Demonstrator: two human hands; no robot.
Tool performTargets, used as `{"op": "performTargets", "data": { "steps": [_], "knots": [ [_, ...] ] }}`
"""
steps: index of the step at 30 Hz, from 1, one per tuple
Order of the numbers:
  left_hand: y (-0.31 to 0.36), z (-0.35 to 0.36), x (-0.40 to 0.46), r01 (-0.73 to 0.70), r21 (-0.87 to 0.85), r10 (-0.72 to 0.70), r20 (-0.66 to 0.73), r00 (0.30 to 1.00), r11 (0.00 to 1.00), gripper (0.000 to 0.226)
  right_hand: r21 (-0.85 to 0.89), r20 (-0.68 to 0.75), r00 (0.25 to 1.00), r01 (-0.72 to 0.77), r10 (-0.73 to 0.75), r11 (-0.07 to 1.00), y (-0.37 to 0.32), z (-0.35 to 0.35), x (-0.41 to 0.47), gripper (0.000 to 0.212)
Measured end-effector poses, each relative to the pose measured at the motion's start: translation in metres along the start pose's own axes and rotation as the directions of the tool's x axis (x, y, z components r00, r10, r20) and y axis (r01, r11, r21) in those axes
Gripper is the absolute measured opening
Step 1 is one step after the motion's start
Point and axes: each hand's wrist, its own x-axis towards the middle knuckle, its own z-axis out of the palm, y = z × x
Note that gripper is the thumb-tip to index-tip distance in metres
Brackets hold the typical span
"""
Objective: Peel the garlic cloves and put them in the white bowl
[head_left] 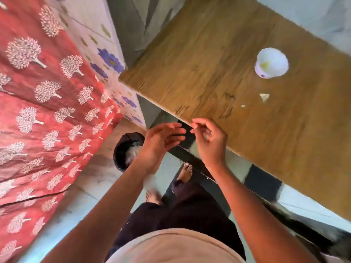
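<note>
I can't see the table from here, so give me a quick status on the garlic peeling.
Left hand open, fingers straight. Right hand fingers curled, contents unclear. White bowl on wooden table, something yellowish inside. Peel scraps beside bowl.

A wooden table (pixel 237 76) with a brown grain fills the upper right, its near edge running on a slant from the middle toward the lower right. On the left hangs a red cloth (pixel 43 103) printed with pale tree shapes, and beyond it a white surface with purple flowers (pixel 112 59). Below the table edge, on the pale floor (pixel 91 179), stands a round black bin (pixel 126 149), and nearer lie dark trousers (pixel 182 215) and 2 bare feet (pixel 185 172).
</note>
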Motion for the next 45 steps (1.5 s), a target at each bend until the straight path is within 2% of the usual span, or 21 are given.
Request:
{"op": "performTargets", "data": {
  "steps": [2,4,6,8,11,13,16,19,23,25,27,29,32,35,37,39,42,44,45],
  "knots": [
    [0.013,0.032,0.010,-0.066,0.159,0.059,0.045,0.997,0.985,0.015,-0.102,-0.074,0.996,0.038,-0.046,0.994,0.006,-0.028,0.004,0.017],
    [0.021,0.069,0.030,-0.201,0.373,0.159,0.140,0.977,0.906,0.018,-0.205,-0.153,0.984,0.061,-0.094,0.977,0.018,-0.059,0.010,0.019],
    [0.021,0.107,0.054,-0.337,0.597,0.234,0.246,0.941,0.728,0.023,-0.287,-0.235,0.966,0.041,-0.112,0.957,0.037,-0.088,0.018,0.020],
    [0.016,0.141,0.076,-0.387,0.732,0.284,0.270,0.920,0.561,0.027,-0.335,-0.304,0.946,0.000,-0.109,0.942,0.059,-0.112,0.027,0.022],
    [0.004,0.181,0.106,-0.454,0.797,0.411,0.288,0.865,0.399,0.033,-0.345,-0.364,0.930,-0.088,-0.047,0.934,0.086,-0.142,0.043,0.025],
    [-0.004,0.198,0.129,-0.437,0.841,0.429,0.284,0.858,0.319,0.035,-0.334,-0.409,0.912,-0.142,-0.008,0.932,0.097,-0.159,0.056,0.026],
    [-0.013,0.208,0.151,-0.391,0.893,0.456,0.257,0.852,0.226,0.027,-0.369,-0.432,0.902,-0.154,-0.022,0.917,0.112,-0.179,0.077,0.029],
    [-0.019,0.208,0.153,-0.433,0.899,0.470,0.356,0.808,0.064,0.020,-0.431,-0.390,0.919,-0.132,-0.052,0.893,0.129,-0.190,0.088,0.032],
    [0.007,0.222,0.160,-0.544,0.836,0.589,0.405,0.699,0.071,0.023,-0.479,-0.344,0.939,-0.161,-0.015,0.863,0.138,-0.190,0.088,0.028],
    [0.032,0.245,0.175,-0.596,0.802,0.632,0.444,0.635,0.035,0.024,-0.463,-0.345,0.938,-0.172,0.002,0.870,0.135,-0.190,0.088,0.027],
    [0.059,0.270,0.192,-0.629,0.777,0.635,0.487,0.600,-0.001,0.025,-0.467,-0.337,0.941,-0.174,0.007,0.867,0.133,-0.191,0.088,0.027],
    [0.080,0.289,0.208,-0.643,0.766,0.591,0.520,0.616,-0.003,0.029,-0.470,-0.336,0.942,-0.175,0.008,0.865,0.133,-0.193,0.087,0.027],
    [0.094,0.306,0.227,-0.608,0.794,0.455,0.550,0.700,-0.023,0.036,-0.472,-0.331,0.944,-0.169,0.004,0.865,0.133,-0.193,0.087,0.028],
    [0.094,0.309,0.236,-0.518,0.843,0.317,0.535,0.783,-0.143,0.043,-0.483,-0.340,0.940,-0.203,0.031,0.852,0.130,-0.192,0.088,0.029],
    [0.091,0.306,0.235,-0.521,0.834,0.322,0.550,0.770,-0.181,0.047,-0.484,-0.348,0.936,-0.222,0.046,0.846,0.128,-0.191,0.088,0.028],
    [0.088,0.299,0.231,-0.601,0.786,0.413,0.600,0.686,-0.145,0.047,-0.483,-0.358,0.931,-0.246,0.067,0.841,0.126,-0.190,0.092,0.027],
    [0.070,0.278,0.216,-0.732,0.681,0.571,0.609,0.551,-0.018,0.030,-0.459,-0.396,0.912,-0.299,0.108,0.837,0.120,-0.189,0.098,0.024],
    [0.049,0.264,0.198,-0.783,0.621,0.565,0.637,0.524,0.025,0.024,-0.410,-0.405,0.903,-0.319,0.143,0.855,0.116,-0.190,0.107,0.022],
    [0.036,0.256,0.193,-0.788,0.614,0.531,0.653,0.540,0.046,0.028,-0.384,-0.383,0.910,-0.315,0.160,0.868,0.114,-0.189,0.113,0.022]
  ]
}}
